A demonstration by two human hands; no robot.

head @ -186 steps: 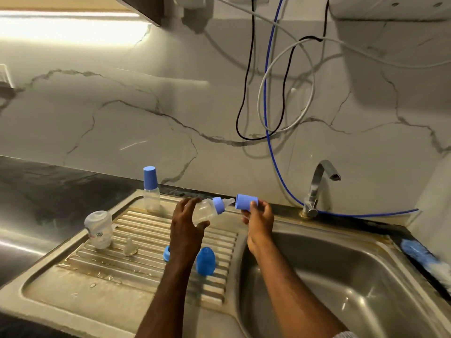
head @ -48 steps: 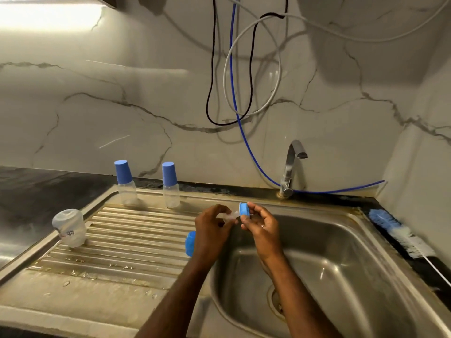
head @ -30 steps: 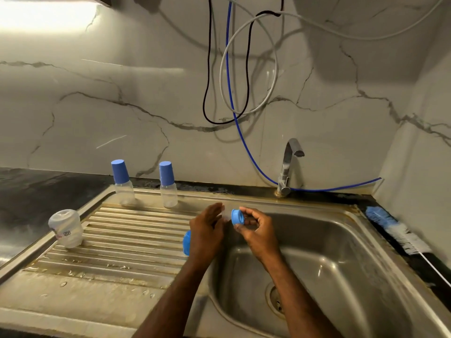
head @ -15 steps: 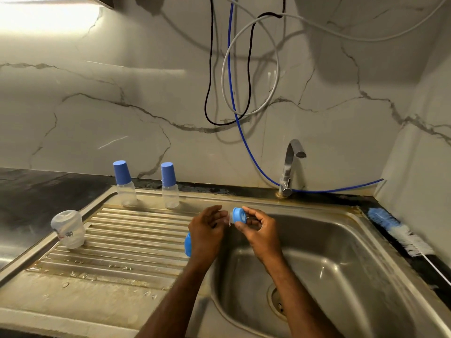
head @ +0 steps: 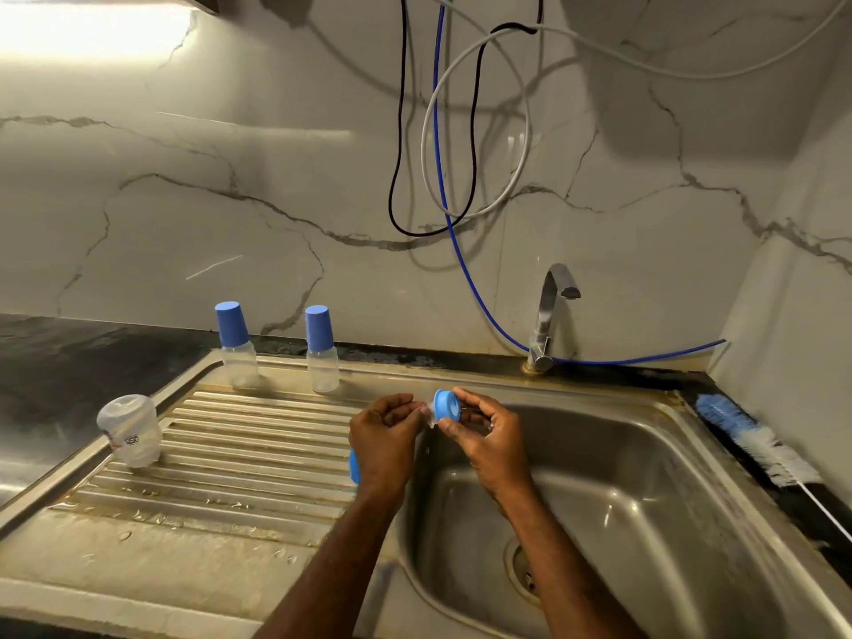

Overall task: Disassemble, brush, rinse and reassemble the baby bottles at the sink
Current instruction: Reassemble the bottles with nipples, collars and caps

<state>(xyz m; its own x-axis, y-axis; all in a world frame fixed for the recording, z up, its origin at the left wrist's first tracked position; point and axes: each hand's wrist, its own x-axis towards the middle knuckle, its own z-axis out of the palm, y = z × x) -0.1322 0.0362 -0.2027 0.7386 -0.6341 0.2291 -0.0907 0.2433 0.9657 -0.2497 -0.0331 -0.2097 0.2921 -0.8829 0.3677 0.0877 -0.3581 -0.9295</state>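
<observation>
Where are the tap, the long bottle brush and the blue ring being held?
tap (head: pixel 548 311): head view, on its upright metal neck.
bottle brush (head: pixel 724 415): head view, on its blue bristles.
blue ring (head: pixel 446 404): head view, on its round face.

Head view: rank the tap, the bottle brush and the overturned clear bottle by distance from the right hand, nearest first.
1. Tap, behind the right hand at the sink's back edge.
2. Bottle brush, far right on the counter.
3. Overturned clear bottle, far left on the drainboard.

Since six seconds ago a second bottle stands capped at the drainer's back, and both hands now work a blue ring and teat
</observation>
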